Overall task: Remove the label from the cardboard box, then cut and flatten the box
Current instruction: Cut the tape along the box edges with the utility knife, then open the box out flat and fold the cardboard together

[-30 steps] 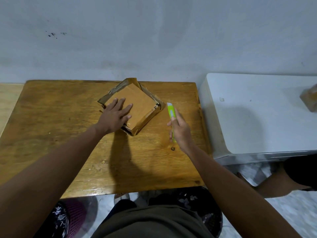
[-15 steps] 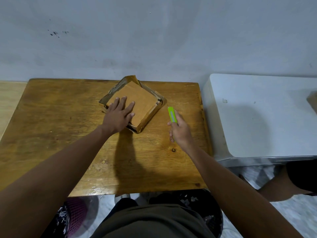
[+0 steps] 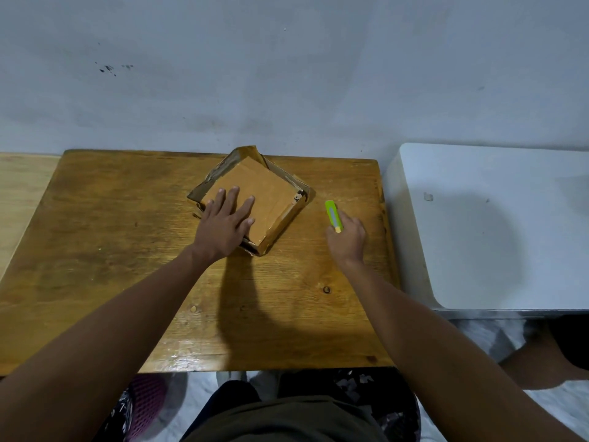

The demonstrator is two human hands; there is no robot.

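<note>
Flattening nearly done: squashed brown cardboard box (image 3: 255, 199) pinned on wooden surface (image 3: 111, 250) under flat left hand (image 3: 224, 226), right hand (image 3: 347, 239) gripping lime-green plastic box cutter (image 3: 333, 215), any remaining seams next.

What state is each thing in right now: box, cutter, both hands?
Box: lying on the table, top flaps down, turned corner-on to the person, not flattened.
Cutter: lying on the table right of the box, apart from it; no blade visible.
Left hand: fingers straight, pressing flat on the box top.
Right hand: fingertips on the cutter's near end; grip unclear.
</note>
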